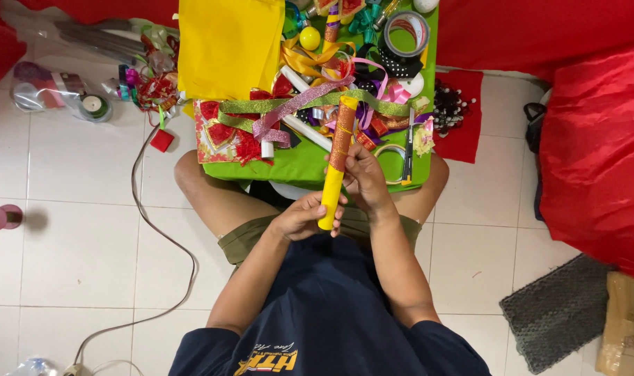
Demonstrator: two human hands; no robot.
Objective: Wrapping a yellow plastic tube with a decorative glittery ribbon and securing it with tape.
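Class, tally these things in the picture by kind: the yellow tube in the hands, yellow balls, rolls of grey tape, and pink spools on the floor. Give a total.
Yellow tube, held by the left hand and right hand: 1
Yellow ball: 1
Grey tape roll: 1
Pink spool: 1
Total: 4
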